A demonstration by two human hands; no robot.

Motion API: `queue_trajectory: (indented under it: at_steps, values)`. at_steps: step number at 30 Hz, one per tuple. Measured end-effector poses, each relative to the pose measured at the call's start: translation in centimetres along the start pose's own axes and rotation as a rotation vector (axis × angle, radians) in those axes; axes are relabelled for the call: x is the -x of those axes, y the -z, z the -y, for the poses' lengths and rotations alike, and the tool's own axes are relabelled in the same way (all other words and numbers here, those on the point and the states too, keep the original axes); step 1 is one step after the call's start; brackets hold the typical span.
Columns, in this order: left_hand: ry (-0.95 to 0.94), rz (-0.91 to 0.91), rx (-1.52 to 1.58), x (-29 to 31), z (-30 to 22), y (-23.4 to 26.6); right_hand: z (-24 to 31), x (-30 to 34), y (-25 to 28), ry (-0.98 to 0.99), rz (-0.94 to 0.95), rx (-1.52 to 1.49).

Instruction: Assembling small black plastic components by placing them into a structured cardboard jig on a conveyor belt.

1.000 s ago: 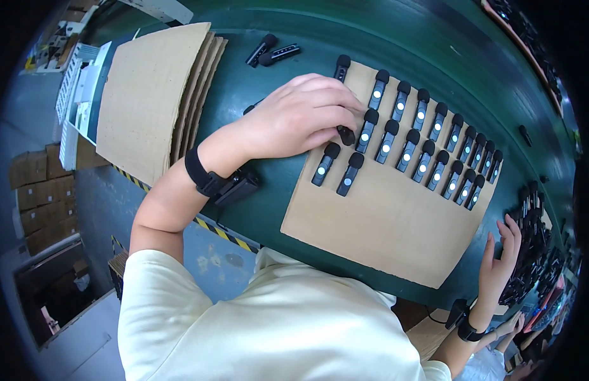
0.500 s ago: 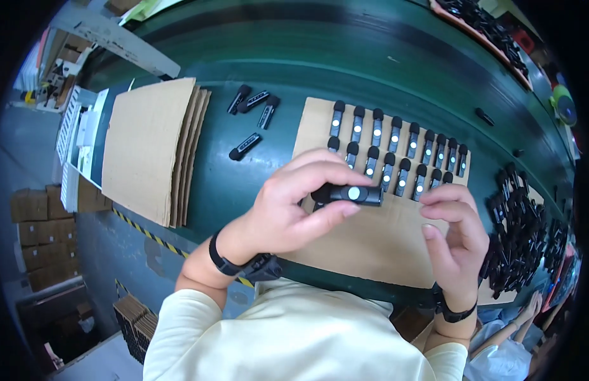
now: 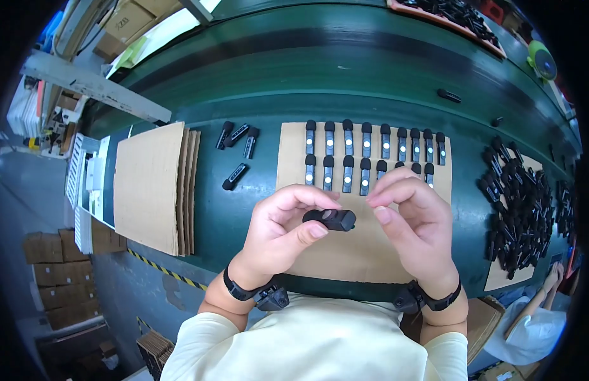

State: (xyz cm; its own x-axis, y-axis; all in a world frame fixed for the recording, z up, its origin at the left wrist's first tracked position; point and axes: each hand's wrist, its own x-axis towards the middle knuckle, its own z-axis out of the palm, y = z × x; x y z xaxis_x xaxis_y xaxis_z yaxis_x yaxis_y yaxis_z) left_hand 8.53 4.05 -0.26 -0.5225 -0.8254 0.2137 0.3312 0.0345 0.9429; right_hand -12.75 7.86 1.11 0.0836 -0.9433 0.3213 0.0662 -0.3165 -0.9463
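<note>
My left hand (image 3: 274, 230) pinches a small black microphone (image 3: 343, 220) with a foam tip between thumb and fingers, its blunt end pointing right. A round greyish spot shows on its side. Just right of that end hovers my right hand (image 3: 420, 223), fingers bent, thumb tip a little apart from the fingertips, with nothing visible between them. Beneath both hands lies a cardboard sheet (image 3: 371, 260). Two rows of similar foam-tipped microphones (image 3: 348, 137) are laid on its far part, many with a pale round dot. My right fingers hide part of the nearer row.
Several loose microphones (image 3: 236, 176) lie left of the sheet, beside stacked cardboard sheets (image 3: 148, 190). A heap of microphones (image 3: 520, 209) covers cardboard on the right. An orange-rimmed tray (image 3: 447, 25) of black parts stands far right. Another person's hands (image 3: 552, 278) show at lower right.
The microphone in my left hand has turned, its white dot no longer facing up. My right hand has come closer to it, thumb and fingers nearer together. The whole view has shifted.
</note>
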Motion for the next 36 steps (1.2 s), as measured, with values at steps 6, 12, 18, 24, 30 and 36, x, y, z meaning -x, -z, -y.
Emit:
queue_trajectory:
  at_steps: [6,12,18,24,30,36]
  values:
    - [0.155,0.045,0.344,-0.5,0.3,-0.7,-0.3,-0.1,0.0,-0.024,0.009,-0.018]
    - [0.326,-0.066,0.333,-1.2,-0.2,-1.9,-0.7,-0.3,-0.3,-0.061,-0.070,-0.107]
    - [0.367,0.073,0.653,-1.2,0.3,-1.5,-1.1,-0.4,-0.2,-0.038,-0.092,-0.105]
    - [0.389,0.070,0.777,-1.1,0.5,-1.7,-0.9,-0.8,-0.4,0.117,-0.082,0.166]
    - [0.432,0.044,0.784,-1.2,0.5,-1.9,-1.0,-1.4,-0.6,0.295,-0.139,0.296]
    - [0.464,0.006,0.750,-1.1,0.4,-2.1,-1.3,-1.4,-0.7,0.343,-0.162,0.325]
